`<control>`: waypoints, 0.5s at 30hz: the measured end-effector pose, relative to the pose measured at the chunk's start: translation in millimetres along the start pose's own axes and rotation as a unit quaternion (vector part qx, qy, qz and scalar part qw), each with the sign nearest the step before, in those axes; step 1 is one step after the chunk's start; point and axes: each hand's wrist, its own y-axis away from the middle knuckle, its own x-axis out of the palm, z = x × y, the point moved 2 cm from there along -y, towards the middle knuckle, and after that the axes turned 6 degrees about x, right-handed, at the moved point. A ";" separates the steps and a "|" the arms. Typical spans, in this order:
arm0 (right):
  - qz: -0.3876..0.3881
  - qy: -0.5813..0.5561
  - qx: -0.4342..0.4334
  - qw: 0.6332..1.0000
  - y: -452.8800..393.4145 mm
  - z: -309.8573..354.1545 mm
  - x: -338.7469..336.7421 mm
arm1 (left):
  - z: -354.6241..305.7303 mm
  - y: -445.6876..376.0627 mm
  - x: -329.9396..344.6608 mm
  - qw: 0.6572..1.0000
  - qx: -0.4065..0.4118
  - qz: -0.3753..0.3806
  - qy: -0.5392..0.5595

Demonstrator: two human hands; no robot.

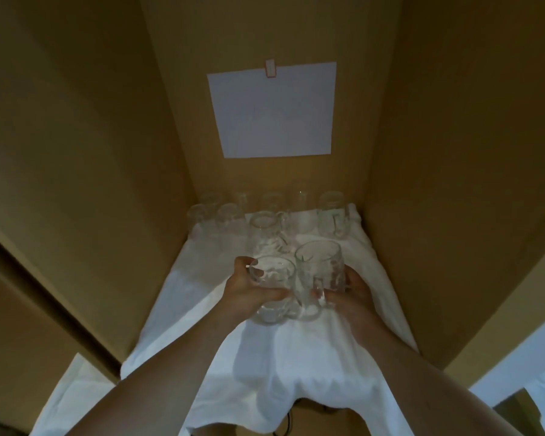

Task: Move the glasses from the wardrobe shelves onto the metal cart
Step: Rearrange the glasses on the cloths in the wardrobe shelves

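Both hands are inside the wardrobe, each clamped on a glass mug over the white cloth (343, 341) that covers the shelf. The left hand (247, 289) wraps its fingers around the body of the near-left mug (274, 287), thumb over the rim side; the right hand (351, 292) grips the taller right mug (320, 272) close to its handle. The two mugs sit just beside each other, possibly touching. More glasses (265, 221) stand in rows at the far end of the shelf, below a white sheet of paper (272, 111) on the back wall. These thick mugs probably feel heavy, rigid, smooth and breakable, so the handle or a full wrap around the body seems safest, keeping them from knocking together.
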 end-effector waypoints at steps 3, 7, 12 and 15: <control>-0.050 -0.059 -0.023 0.997 -13.4 24.2 1.5 | -4.7 -19.3 -0.7 1.000 0.000 0.015 0.010; -0.078 -0.019 -0.023 0.996 -43.8 51.0 3.4 | -4.2 -51.0 -6.5 0.999 0.015 0.028 0.005; -0.131 0.255 -0.096 0.953 -95.8 70.2 6.3 | -4.8 -79.5 -6.5 0.998 0.012 0.064 -0.008; -0.148 0.448 -0.107 0.876 -105.0 96.2 21.8 | -4.0 -92.6 -4.7 0.996 0.013 0.093 -0.004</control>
